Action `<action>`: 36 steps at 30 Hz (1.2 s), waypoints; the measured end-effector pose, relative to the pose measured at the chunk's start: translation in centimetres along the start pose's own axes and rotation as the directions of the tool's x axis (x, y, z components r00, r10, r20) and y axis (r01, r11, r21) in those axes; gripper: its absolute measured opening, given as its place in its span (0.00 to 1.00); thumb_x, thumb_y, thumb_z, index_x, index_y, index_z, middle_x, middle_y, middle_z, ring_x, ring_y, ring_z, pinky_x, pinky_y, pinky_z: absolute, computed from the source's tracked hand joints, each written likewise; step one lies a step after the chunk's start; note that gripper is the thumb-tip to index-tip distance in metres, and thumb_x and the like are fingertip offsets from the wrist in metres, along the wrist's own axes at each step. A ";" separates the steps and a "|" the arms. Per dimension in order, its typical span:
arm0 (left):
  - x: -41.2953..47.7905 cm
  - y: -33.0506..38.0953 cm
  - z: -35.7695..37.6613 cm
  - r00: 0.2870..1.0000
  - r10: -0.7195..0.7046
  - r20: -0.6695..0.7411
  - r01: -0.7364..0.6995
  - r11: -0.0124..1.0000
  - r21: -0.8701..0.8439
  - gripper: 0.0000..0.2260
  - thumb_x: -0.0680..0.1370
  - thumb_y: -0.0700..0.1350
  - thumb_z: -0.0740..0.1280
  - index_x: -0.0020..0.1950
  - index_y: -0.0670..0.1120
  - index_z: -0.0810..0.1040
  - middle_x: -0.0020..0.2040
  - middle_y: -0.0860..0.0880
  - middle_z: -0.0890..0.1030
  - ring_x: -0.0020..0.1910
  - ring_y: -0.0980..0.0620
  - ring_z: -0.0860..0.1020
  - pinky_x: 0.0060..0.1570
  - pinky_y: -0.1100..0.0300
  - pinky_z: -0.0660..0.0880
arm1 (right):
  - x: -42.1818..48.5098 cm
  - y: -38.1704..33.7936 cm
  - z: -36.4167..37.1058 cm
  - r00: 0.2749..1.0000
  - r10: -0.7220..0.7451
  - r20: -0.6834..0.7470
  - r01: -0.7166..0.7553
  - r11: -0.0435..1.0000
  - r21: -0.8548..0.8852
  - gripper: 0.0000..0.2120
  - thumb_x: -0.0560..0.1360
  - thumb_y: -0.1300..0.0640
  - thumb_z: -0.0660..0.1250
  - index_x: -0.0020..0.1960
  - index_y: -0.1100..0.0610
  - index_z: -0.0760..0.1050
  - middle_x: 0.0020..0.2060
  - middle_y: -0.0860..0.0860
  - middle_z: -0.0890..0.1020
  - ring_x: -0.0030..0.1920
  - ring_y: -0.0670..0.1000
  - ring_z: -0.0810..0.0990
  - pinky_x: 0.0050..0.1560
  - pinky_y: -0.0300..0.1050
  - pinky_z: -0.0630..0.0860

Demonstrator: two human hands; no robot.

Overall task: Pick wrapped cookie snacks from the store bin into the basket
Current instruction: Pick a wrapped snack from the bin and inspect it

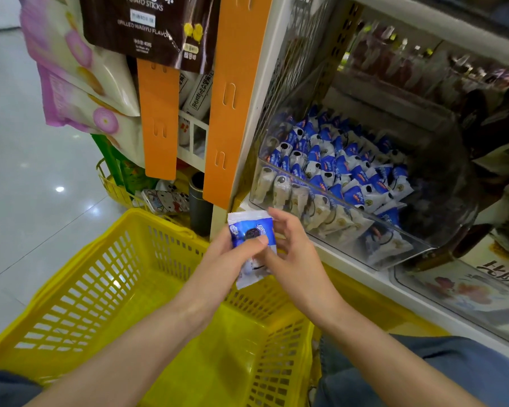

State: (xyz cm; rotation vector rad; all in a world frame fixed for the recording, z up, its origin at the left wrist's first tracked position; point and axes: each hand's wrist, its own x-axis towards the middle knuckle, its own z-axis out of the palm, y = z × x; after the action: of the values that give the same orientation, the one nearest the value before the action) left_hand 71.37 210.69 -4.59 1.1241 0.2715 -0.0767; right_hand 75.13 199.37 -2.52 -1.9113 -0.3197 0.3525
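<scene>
Step in hand: transfer, one pack out of the bin and not yet dropped. The wrapped cookie snack (249,230) is held upright in the air, above the basket's (100,277) far rim, near its far right corner. Left hand (232,259) grips it, thumb pressed across the front. Right hand (294,254) holds the pack's right edge, fingers curled behind it. The store bin (350,207) sits up and right of the basket, well stocked with more packs. I see no packs on the visible basket floor, so it's early in the task. Next move: bring the pack toward the basket centre, lower it, let go with both hands, then reach right for another.
</scene>
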 end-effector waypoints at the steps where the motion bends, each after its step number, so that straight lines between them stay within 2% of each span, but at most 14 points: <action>1: 0.0 0.1 0.2 1.000 0.010 0.021 -0.010 1.000 0.024 0.18 0.72 0.43 0.69 0.62 0.50 0.75 0.55 0.47 0.82 0.56 0.48 0.80 0.57 0.47 0.75 | 0.1 -0.1 -0.3 1.000 0.002 -0.025 -0.002 1.000 0.003 0.22 0.75 0.59 0.66 0.67 0.52 0.65 0.58 0.47 0.76 0.57 0.44 0.76 0.56 0.41 0.76; 4: 0.1 0.7 0.7 0.997 0.020 0.079 -0.029 0.993 0.115 0.14 0.75 0.43 0.68 0.60 0.52 0.75 0.55 0.50 0.82 0.56 0.51 0.80 0.58 0.51 0.75 | 0.5 -0.6 -1.4 0.991 0.034 -0.126 -0.024 0.997 0.080 0.16 0.75 0.60 0.66 0.61 0.55 0.70 0.49 0.52 0.82 0.50 0.48 0.81 0.52 0.46 0.78; 6: 0.2 1.0 1.2 0.992 0.038 0.120 -0.055 0.987 0.149 0.14 0.77 0.40 0.66 0.61 0.51 0.74 0.52 0.54 0.83 0.52 0.56 0.81 0.48 0.63 0.78 | 0.6 -0.7 -2.3 0.985 0.040 -0.168 -0.018 0.992 0.126 0.14 0.74 0.60 0.66 0.59 0.55 0.71 0.42 0.52 0.83 0.44 0.48 0.83 0.48 0.43 0.79; 8: 0.3 1.4 1.8 0.990 0.047 0.130 -0.068 0.984 0.165 0.14 0.76 0.40 0.66 0.61 0.51 0.74 0.50 0.57 0.83 0.48 0.61 0.81 0.42 0.69 0.76 | 0.4 -0.8 -3.1 0.981 0.006 -0.196 0.019 0.992 0.124 0.13 0.73 0.60 0.67 0.57 0.54 0.73 0.41 0.52 0.84 0.44 0.48 0.83 0.46 0.39 0.80; 11: 0.6 1.5 2.6 0.991 0.040 0.127 -0.066 0.976 0.209 0.15 0.76 0.41 0.66 0.62 0.48 0.74 0.54 0.54 0.81 0.50 0.61 0.79 0.48 0.70 0.75 | 0.2 -1.0 -4.1 0.960 -0.058 -0.275 0.076 0.995 0.057 0.10 0.71 0.59 0.70 0.51 0.53 0.76 0.42 0.51 0.83 0.44 0.49 0.82 0.45 0.36 0.78; 15: 1.0 1.8 3.6 0.982 0.065 0.177 -0.099 0.977 0.191 0.15 0.76 0.40 0.66 0.63 0.47 0.73 0.56 0.52 0.80 0.53 0.60 0.79 0.54 0.68 0.74 | -0.5 -1.8 -5.3 0.947 -0.105 -0.304 0.097 0.994 -0.042 0.08 0.69 0.56 0.70 0.47 0.54 0.77 0.40 0.49 0.83 0.43 0.48 0.81 0.47 0.40 0.78; 19: 1.3 2.3 4.4 0.957 0.101 0.273 -0.138 0.983 0.121 0.14 0.76 0.39 0.65 0.61 0.47 0.73 0.55 0.53 0.80 0.52 0.63 0.79 0.50 0.71 0.74 | -1.3 -3.7 -7.6 0.948 -0.184 -0.258 0.165 0.982 -0.094 0.09 0.68 0.51 0.65 0.46 0.53 0.77 0.38 0.46 0.84 0.39 0.42 0.82 0.39 0.32 0.77; 21: 1.5 2.6 4.8 0.949 0.135 0.285 -0.171 0.980 0.103 0.12 0.76 0.39 0.65 0.59 0.49 0.73 0.55 0.54 0.81 0.53 0.64 0.78 0.49 0.72 0.73 | -1.3 -4.7 -9.1 0.943 -0.233 -0.235 0.196 0.966 -0.170 0.08 0.71 0.51 0.63 0.47 0.51 0.77 0.40 0.43 0.84 0.40 0.41 0.82 0.39 0.31 0.77; 23: 1.8 2.7 4.8 0.951 0.175 0.257 -0.199 0.977 0.071 0.11 0.76 0.40 0.65 0.56 0.52 0.74 0.54 0.56 0.80 0.52 0.65 0.78 0.47 0.74 0.73 | -0.6 -5.2 -11.1 0.944 -0.237 -0.227 0.155 0.932 -0.327 0.08 0.74 0.49 0.60 0.48 0.47 0.77 0.42 0.41 0.83 0.43 0.41 0.82 0.42 0.32 0.77; 25: 2.1 2.8 4.7 0.954 0.210 0.215 -0.223 0.974 0.037 0.10 0.77 0.41 0.65 0.54 0.54 0.74 0.52 0.58 0.81 0.51 0.66 0.78 0.48 0.73 0.73 | 0.7 -5.1 -13.2 0.951 -0.185 -0.249 0.024 0.844 -0.536 0.06 0.76 0.50 0.61 0.47 0.44 0.76 0.42 0.40 0.82 0.45 0.40 0.81 0.45 0.30 0.74; 28: 2.5 2.9 4.6 0.952 0.239 0.191 -0.249 0.968 0.029 0.10 0.76 0.43 0.66 0.54 0.58 0.73 0.52 0.60 0.81 0.53 0.65 0.78 0.51 0.68 0.73 | 2.7 -4.5 -15.6 0.959 -0.097 -0.267 -0.140 0.656 -0.742 0.05 0.77 0.55 0.63 0.49 0.49 0.77 0.43 0.41 0.80 0.43 0.40 0.78 0.45 0.28 0.69; 30: 2.8 3.0 4.6 0.949 0.255 0.185 -0.261 0.965 0.008 0.10 0.76 0.43 0.66 0.53 0.58 0.74 0.49 0.62 0.82 0.52 0.66 0.78 0.48 0.71 0.73 | 3.5 -4.3 -16.3 0.978 -0.035 -0.206 -0.161 0.504 -0.848 0.06 0.77 0.56 0.64 0.52 0.52 0.78 0.45 0.46 0.79 0.44 0.44 0.76 0.47 0.34 0.69; 34: 2.9 3.1 4.7 0.950 0.265 0.166 -0.267 0.964 -0.014 0.10 0.76 0.43 0.66 0.52 0.58 0.74 0.48 0.63 0.82 0.50 0.67 0.78 0.46 0.74 0.73 | 4.6 -4.0 -16.5 0.969 0.177 -0.170 -0.200 0.164 -0.966 0.07 0.78 0.51 0.61 0.46 0.53 0.73 0.43 0.51 0.76 0.44 0.50 0.76 0.45 0.43 0.71; 36: 2.9 3.1 4.8 0.950 0.265 0.165 -0.264 0.964 -0.027 0.10 0.76 0.44 0.66 0.53 0.58 0.74 0.49 0.62 0.82 0.51 0.66 0.78 0.48 0.70 0.73 | 5.2 -3.8 -16.4 0.948 0.251 -0.198 -0.226 0.087 -0.970 0.08 0.78 0.50 0.61 0.48 0.55 0.73 0.44 0.52 0.76 0.44 0.51 0.75 0.44 0.43 0.71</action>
State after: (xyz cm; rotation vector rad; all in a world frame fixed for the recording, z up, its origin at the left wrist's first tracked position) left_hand 75.63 207.96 -0.65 1.1333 -0.0306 0.0679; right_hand 86.06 188.71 6.17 -3.4047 -0.2509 0.4109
